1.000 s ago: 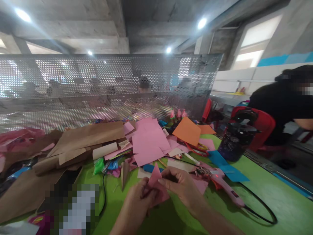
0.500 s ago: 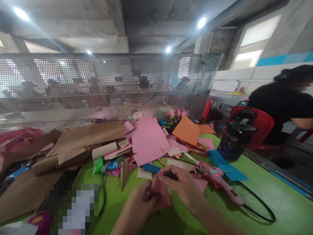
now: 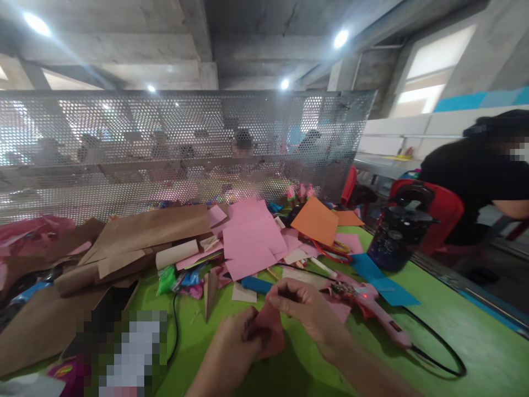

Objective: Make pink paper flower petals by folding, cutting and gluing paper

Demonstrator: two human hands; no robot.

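Note:
A small piece of pink paper (image 3: 273, 331) is held between my two hands above the green table (image 3: 314, 369). My left hand (image 3: 239, 336) is closed on its lower left side, thumb on top. The fingers of my right hand (image 3: 297, 306) pinch its upper tip and partly cover it. Just beyond my hands lies a blue tool handle (image 3: 255, 284), whose kind I cannot make out. To the right of my right hand rests a pink hot glue gun (image 3: 378, 309) with a small red light and a black cord.
Large pink sheets (image 3: 252, 237), brown paper (image 3: 157, 231) and orange paper (image 3: 316, 220) pile up at the back. A rolled brown paper cone (image 3: 210, 292) lies left of my hands. A dark bottle (image 3: 397, 237) stands at right near blue paper (image 3: 386, 286). Behind is a perforated metal screen (image 3: 185, 138); a person (image 3: 483, 165) sits at right.
The pink paper's pointed tip, which stood up between my hands, has tilted and is now largely covered by my right fingers. Both hands keep hold of it in nearly the same place.

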